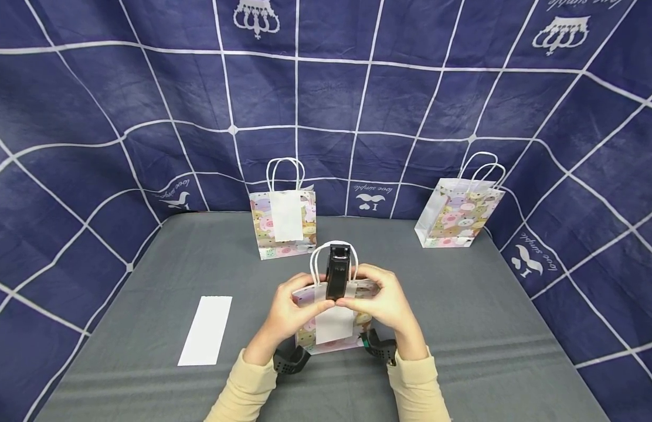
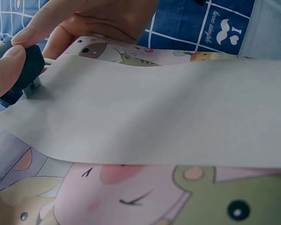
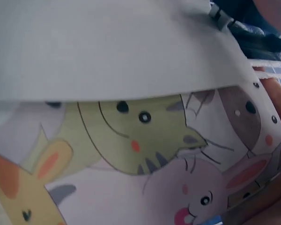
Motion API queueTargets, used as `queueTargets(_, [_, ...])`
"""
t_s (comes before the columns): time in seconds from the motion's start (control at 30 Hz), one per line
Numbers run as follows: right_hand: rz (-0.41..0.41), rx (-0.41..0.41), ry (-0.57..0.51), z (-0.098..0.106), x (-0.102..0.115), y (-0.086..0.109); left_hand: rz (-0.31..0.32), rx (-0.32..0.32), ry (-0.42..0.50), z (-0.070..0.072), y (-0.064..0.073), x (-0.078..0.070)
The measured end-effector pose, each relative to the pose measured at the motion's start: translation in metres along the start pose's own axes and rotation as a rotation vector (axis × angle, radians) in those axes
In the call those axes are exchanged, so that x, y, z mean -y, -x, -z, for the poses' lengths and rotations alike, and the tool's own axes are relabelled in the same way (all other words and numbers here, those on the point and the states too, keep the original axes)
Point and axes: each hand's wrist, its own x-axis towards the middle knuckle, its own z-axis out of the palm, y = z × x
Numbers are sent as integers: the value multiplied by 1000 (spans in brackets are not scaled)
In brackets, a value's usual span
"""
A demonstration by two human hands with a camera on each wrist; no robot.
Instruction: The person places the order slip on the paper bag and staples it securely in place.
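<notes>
A black stapler (image 1: 338, 272) stands over the top edge of a paper gift bag (image 1: 306, 339) printed with cartoon animals. My left hand (image 1: 291, 308) and right hand (image 1: 384, 296) grip the stapler from either side, thumb tips meeting at its near end. Their other fingers go behind the bag's top and are partly hidden. A white paper strip (image 1: 334, 326) hangs down the bag's front, its upper end under the stapler. In the left wrist view, the stapler (image 2: 32, 70) sits at the end of the strip (image 2: 154, 108). The right wrist view shows the strip (image 3: 107, 51) lying over the animal print.
Another animal-print bag (image 1: 261, 228) with a white strip (image 1: 287, 215) on its front stands behind to the left. At the back right is a tilted bag (image 1: 458, 217). A loose white paper strip (image 1: 206, 330) lies on the grey table (image 1: 146, 281) at left.
</notes>
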Motion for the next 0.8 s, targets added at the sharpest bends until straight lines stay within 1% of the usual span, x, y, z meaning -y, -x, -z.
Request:
queueTargets(0.1, [31,7,9,0,1,-1,-7,4,-3,1,-1,-2])
queueTargets(0.27, [80,24,6,0,0,-2,20,3,-12,0,0,-3])
queueTargets(0.4, [89,36,-1,0,0,-2,30,4,-16,0,0,-3])
queueTargets(0.67, [119,11,34,-4,0,-2,-12,-18,-62,0,-1,-4])
queueTargets(0.8, [130,-14,31,-8,-1,-3,-11,-52,-79,-2,-1,-5])
